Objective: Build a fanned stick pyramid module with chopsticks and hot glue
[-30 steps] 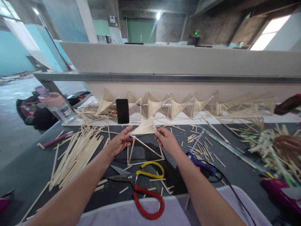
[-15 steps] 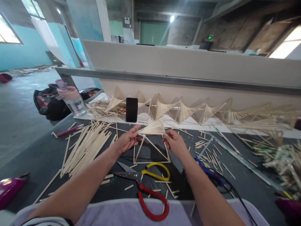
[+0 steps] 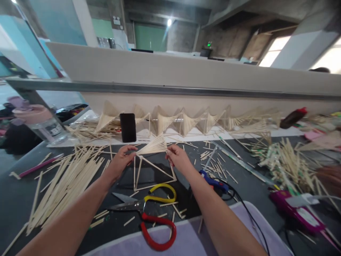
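A small frame of thin wooden sticks [image 3: 153, 161] stands on the dark table, with a fan of sticks across its top. My left hand [image 3: 121, 160] pinches its left upper corner and my right hand [image 3: 178, 159] pinches its right upper corner. Both hands are closed on the frame. Just in front of it lie scissors [image 3: 149, 211] with one yellow and one red handle. A blue glue gun [image 3: 213, 181] with a black cable lies right of my right forearm.
A big heap of long sticks [image 3: 64, 181] covers the table's left. A black phone [image 3: 128, 127] leans by a row of finished stick frames [image 3: 186, 122] along the back wall. A bottle [image 3: 39, 122] stands far left. Another person's hand [image 3: 330, 177] shows at right, by a magenta glue gun [image 3: 298, 209].
The view has swung to the right, showing the right stick pile and magenta glue gun. My hands keep the same hold on the frame, which stays in place.
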Demonstrator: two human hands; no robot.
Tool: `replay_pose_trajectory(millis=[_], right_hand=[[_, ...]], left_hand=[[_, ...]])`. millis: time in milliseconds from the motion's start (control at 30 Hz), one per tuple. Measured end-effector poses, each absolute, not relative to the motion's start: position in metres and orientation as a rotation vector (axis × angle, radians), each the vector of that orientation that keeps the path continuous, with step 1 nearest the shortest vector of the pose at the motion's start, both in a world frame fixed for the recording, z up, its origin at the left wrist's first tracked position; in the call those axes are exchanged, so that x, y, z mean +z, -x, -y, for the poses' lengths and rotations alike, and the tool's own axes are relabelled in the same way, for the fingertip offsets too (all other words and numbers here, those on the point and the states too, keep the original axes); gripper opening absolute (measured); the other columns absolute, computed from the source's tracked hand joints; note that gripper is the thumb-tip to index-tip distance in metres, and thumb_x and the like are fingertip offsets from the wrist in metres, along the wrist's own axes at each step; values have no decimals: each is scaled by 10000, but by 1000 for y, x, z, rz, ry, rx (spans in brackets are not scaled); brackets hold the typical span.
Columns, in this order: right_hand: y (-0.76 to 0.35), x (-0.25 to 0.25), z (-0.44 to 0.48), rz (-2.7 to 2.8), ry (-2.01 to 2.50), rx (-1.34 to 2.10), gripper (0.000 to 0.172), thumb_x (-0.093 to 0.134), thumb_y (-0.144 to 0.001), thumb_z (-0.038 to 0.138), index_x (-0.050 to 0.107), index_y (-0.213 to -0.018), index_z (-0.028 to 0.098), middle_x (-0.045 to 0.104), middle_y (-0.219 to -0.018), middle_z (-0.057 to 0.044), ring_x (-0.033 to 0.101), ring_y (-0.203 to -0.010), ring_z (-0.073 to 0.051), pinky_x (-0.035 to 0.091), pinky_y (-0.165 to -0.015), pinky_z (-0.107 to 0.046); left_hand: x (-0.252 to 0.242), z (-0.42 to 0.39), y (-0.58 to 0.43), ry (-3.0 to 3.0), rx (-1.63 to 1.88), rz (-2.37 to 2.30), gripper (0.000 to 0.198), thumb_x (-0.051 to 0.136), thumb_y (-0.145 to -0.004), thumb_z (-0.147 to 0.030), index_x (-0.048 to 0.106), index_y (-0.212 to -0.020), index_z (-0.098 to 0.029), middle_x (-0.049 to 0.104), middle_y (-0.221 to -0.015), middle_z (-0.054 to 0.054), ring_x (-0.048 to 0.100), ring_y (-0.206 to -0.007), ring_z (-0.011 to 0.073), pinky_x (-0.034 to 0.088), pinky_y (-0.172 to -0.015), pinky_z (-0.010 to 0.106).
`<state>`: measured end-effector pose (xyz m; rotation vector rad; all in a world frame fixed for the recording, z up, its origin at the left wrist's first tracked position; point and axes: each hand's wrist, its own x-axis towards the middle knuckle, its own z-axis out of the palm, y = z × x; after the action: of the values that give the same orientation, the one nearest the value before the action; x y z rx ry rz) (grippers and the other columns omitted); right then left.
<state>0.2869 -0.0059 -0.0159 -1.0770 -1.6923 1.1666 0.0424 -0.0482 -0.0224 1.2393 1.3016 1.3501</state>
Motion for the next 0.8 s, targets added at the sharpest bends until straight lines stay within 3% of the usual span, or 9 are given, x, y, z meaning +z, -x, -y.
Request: replay_pose_trajectory(millis=[100,200,367,500,667,800], right_hand=[[-286,-15,5,1684,1070,1169,121,433,-805,290,476,-737,199,546,-582,54,402,-340,-60,325,-354,-185],[-285,-14,4,1631,1077,1224,77,437,-791,251,464,-740,200,541,-569,61,391,-325,-61,303,-331,-183],[-284,-13,2,1565,1067,1299,82,434,-792,228,479,-733,196,543,-553,60,379,-305,-59,283,-311,-179],[-288,-11,1,1528,1074,1374,129,443,-804,262,527,-747,182,598,-601,30,404,-300,-57,305,-311,-178],[-297,-4,-2,1409,1144,1246,187,462,-801,287,603,-860,180,650,-774,-4,380,-284,-36,285,-298,-188],[-308,9,-5,1320,1119,1117,181,466,-801,309,588,-800,175,576,-586,37,354,-314,-45,267,-325,-182]], left_hand=[[-26,44,-44,-1321,1400,-1357,222,673,-663,-340,606,-801,-180,552,-854,-8,445,-540,56,325,-467,175],[-29,43,-42,-1396,1400,-1389,198,665,-671,-337,606,-747,-163,514,-996,15,458,-595,59,349,-488,177],[-29,45,-42,-1369,1400,-1380,183,683,-657,-315,608,-731,-165,478,-1046,6,477,-631,58,368,-501,170],[-24,46,-44,-1282,1410,-1335,194,702,-635,-313,612,-735,-173,529,-967,1,492,-617,62,380,-501,171],[-13,46,-36,-1171,1443,-1312,261,699,-656,-301,578,-870,-213,502,-576,-55,440,-494,70,318,-452,156],[10,54,-30,-1335,1498,-1399,239,682,-677,-334,587,-868,-226,512,-575,-48,431,-512,92,325,-466,180]])
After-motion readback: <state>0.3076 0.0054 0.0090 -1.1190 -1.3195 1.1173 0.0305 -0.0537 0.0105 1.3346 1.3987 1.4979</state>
